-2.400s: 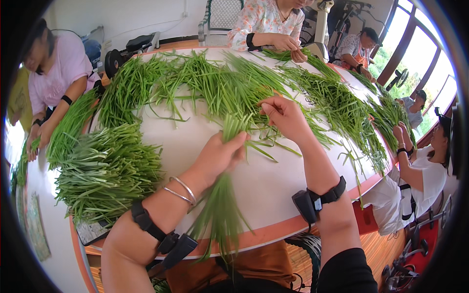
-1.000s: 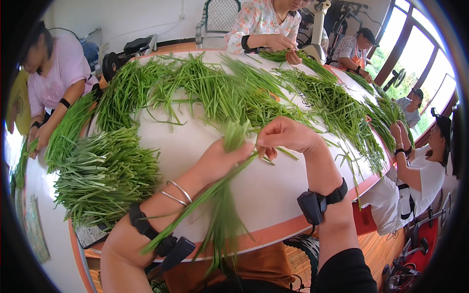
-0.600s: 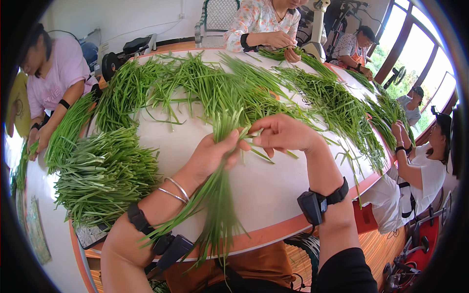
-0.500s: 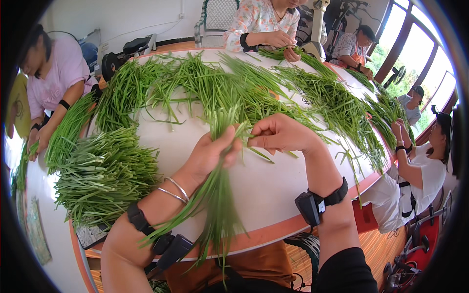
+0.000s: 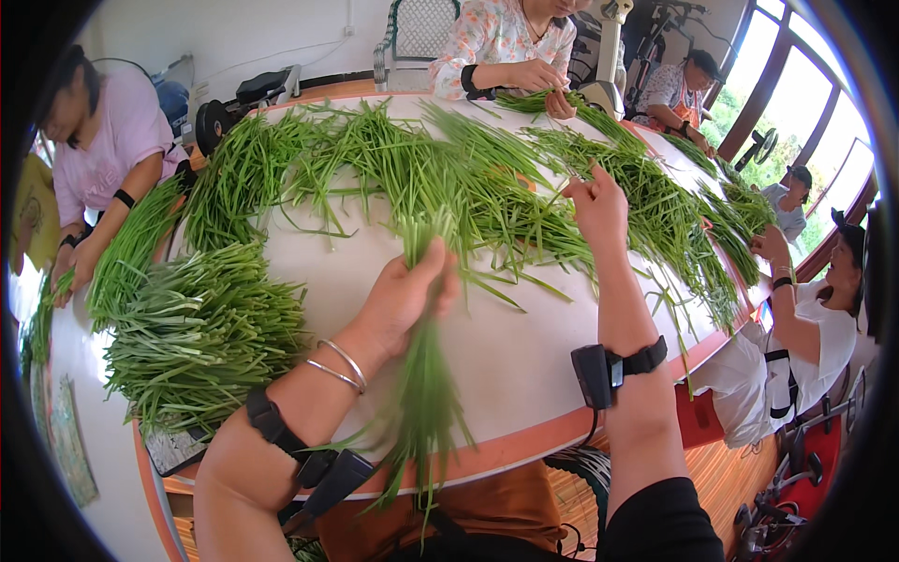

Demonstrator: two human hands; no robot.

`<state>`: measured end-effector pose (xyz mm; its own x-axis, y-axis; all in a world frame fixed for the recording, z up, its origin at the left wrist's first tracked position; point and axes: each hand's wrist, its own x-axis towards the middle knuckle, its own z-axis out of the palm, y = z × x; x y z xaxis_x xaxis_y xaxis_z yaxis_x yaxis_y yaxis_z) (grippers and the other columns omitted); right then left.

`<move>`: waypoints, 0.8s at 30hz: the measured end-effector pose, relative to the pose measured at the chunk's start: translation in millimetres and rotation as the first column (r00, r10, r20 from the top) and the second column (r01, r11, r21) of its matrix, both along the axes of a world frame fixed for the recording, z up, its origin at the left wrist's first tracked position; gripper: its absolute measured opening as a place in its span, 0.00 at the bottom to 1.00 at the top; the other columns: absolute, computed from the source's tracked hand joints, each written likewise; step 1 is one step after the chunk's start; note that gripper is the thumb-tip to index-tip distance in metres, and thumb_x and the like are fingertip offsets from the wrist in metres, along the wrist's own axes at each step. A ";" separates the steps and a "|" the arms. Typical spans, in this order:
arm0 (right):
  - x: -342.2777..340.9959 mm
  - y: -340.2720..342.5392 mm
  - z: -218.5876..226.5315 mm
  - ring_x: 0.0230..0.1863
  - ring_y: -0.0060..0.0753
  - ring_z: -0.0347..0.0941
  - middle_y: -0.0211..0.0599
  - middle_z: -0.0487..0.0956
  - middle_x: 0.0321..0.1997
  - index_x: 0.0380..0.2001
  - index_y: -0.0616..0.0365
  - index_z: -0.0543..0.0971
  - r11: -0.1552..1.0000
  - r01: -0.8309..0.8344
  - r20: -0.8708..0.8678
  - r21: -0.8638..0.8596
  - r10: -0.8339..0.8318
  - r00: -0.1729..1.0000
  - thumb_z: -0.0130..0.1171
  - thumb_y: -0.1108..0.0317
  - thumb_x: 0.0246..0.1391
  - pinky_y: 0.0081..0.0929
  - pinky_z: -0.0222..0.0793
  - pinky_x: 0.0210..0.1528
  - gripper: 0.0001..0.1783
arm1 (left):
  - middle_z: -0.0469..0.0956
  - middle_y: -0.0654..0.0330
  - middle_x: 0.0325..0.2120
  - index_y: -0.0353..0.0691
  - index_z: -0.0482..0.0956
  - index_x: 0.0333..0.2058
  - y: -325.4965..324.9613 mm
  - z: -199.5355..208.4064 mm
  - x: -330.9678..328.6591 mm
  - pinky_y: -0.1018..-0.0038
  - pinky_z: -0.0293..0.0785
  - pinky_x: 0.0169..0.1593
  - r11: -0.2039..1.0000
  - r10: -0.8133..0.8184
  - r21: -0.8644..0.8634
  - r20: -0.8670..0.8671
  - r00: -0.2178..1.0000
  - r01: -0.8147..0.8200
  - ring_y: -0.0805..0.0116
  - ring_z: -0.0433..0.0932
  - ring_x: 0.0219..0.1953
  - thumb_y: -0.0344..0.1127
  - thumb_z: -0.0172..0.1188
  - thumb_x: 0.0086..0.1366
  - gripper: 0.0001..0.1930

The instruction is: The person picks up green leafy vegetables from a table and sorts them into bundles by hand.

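Note:
My left hand (image 5: 401, 288) is wrapped round a bunch of garlic chives (image 5: 426, 375). The pale cut ends stick up above the fist, and the long green leaves hang down blurred past the table's front edge. To the right and farther forward, my right hand (image 5: 601, 208) is raised over the chives on the table, apart from the held bunch. Its fingertips are pinched together; whatever may be between them is too small to name. At the left a big stack of chives (image 5: 201, 342) lies with its pale ends together. Loose chives (image 5: 375, 155) spread across the table's far side.
The white table (image 5: 524, 365) has an orange edge. Another row of chives (image 5: 646, 220) runs along its right side. Co-workers handle chives around it: a person in pink (image 5: 122, 140) at left, one in a floral top (image 5: 506, 47) opposite, one in white (image 5: 805, 318) at right.
My right hand has moved from beside the bunch up and to the right, away from me. The left hand keeps its hold, and the hanging leaves have swung closer together.

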<state>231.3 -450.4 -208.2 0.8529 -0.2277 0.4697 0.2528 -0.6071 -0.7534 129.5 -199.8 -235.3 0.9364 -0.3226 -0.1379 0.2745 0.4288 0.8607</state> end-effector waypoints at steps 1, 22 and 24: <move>6.5 -9.1 -11.4 0.21 0.23 0.69 0.35 0.78 0.24 0.49 0.64 0.70 0.975 0.124 0.088 -0.185 -0.109 0.990 0.51 0.66 0.52 0.21 0.66 0.27 0.21 | 0.65 0.67 0.16 0.42 0.66 0.32 -1.7 -0.5 0.4 0.84 0.59 0.20 1.000 0.023 -0.017 0.001 1.000 -0.023 0.80 0.62 0.17 0.51 0.48 0.63 0.16; -25.4 86.1 -22.9 0.41 0.39 0.69 0.39 0.72 0.47 0.45 0.54 0.74 0.724 -0.431 -0.001 -0.539 0.511 0.860 0.55 0.69 0.46 0.33 0.66 0.44 0.19 | 0.59 0.72 0.15 0.47 0.61 0.22 0.5 -3.9 4.5 0.84 0.57 0.20 0.986 0.138 -0.085 -0.059 0.989 -0.143 0.82 0.58 0.16 0.44 0.54 0.62 0.15; -22.1 85.6 -31.0 0.47 0.41 0.67 0.38 0.71 0.48 0.45 0.52 0.74 0.691 -0.387 0.083 -0.611 0.542 0.836 0.55 0.67 0.46 0.35 0.63 0.47 0.19 | 0.59 0.72 0.15 0.47 0.61 0.21 0.2 -3.3 3.8 0.84 0.57 0.20 0.986 0.135 -0.089 -0.065 0.989 -0.140 0.82 0.58 0.16 0.44 0.54 0.62 0.15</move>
<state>209.2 -364.8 -239.3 0.6191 0.5299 0.5796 0.7389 -0.6430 -0.2015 133.3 -199.6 -238.6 0.9640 -0.2053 -0.1691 0.2560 0.5437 0.7993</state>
